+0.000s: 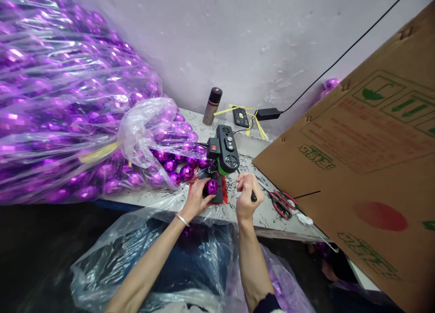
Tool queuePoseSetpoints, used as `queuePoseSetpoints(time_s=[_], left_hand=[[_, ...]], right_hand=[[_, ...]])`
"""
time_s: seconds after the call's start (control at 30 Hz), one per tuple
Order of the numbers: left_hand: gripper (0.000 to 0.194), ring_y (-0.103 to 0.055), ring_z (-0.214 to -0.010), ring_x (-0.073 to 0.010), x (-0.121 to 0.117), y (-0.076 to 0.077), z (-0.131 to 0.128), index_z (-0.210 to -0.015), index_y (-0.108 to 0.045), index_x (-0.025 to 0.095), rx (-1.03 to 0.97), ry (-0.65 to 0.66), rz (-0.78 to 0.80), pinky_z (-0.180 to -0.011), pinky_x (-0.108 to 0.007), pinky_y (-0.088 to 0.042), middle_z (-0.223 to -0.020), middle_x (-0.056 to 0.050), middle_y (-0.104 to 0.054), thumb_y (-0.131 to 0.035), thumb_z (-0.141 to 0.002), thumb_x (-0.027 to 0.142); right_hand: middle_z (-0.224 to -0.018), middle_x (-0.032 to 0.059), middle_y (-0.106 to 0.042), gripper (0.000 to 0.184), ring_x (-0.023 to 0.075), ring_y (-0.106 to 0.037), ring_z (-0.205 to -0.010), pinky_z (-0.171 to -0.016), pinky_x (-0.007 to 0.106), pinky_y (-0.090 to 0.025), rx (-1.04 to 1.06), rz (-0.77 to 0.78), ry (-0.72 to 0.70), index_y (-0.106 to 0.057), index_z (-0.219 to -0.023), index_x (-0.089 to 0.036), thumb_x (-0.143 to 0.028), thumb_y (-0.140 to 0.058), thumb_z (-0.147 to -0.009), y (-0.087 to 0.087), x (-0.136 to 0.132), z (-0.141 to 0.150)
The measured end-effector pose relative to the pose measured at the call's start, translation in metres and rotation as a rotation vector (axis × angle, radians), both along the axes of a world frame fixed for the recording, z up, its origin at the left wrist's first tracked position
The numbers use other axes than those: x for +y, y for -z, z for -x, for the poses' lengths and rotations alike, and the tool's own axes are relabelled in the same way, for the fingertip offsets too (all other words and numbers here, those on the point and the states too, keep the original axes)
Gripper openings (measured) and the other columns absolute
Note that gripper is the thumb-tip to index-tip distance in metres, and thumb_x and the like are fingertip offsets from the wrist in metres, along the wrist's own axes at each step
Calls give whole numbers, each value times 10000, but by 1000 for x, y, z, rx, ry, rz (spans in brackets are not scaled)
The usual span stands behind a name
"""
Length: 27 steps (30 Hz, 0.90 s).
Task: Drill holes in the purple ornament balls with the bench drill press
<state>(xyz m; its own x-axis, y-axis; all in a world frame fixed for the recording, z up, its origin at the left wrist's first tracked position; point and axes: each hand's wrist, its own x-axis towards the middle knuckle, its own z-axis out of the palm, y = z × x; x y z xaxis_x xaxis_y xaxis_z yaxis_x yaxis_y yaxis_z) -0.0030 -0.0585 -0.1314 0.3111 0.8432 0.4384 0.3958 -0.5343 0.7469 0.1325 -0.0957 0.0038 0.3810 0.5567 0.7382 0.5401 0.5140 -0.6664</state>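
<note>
A small black bench drill press (227, 150) with a green trim stands on the worktable, its base on a red sheet. Under its head sits a shiny purple faceted ball (213, 186). My left hand (198, 197), with a bracelet at the wrist, pinches this ball between thumb and fingers. To the right of the machine, my right hand (249, 195) is closed round a black-ended handle that joins the press. Several more purple balls (186, 173) lie left of the base, at the mouth of a big clear bag (142, 127).
A spray can (212, 107) and a black power adapter (267, 114) stand behind the press. Red-handled scissors (282, 203) and a white-handled hook (305, 219) lie right. A large cardboard box (367, 168) borders the right side. An open plastic bag (102, 254) hangs at the table's front edge (159, 199).
</note>
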Motion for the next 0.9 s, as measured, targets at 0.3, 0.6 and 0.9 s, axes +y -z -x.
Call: queuePoseSetpoints(time_s=[0.3,0.6,0.9], left_hand=[[527,-576,-1302,-393,2,-43,64,-1311,-625,176,177,-264,-64,-1097,-559,-428,-1401,-213,-636,-580,-955,562],[546,-652,-1081,-446,58,-63,56,-1241,-645,134,384,-294,122,-1028,-619,-413,-983,-188,-747,-734,-819,469],[727,-667,-1231,-284,18,-41,17,-1426,-459,188,-435,47,578,-1055,-432,-529,-1341,-137,-676,-689,-850,567]], right_hand=[[-658,2,-553,392,167,-638,-743,-658,307,-462,-37,-31,0,-524,-648,-212,-226,-438,-1031,24,-6,2],[-722,8,-599,345,149,-609,-715,-629,298,-431,-63,0,-42,-546,-694,-206,-198,-442,-1022,19,-8,-1],[-677,-4,-566,371,141,-577,-673,-617,304,-423,-14,32,-29,-516,-669,-215,-215,-444,-1033,-6,-3,2]])
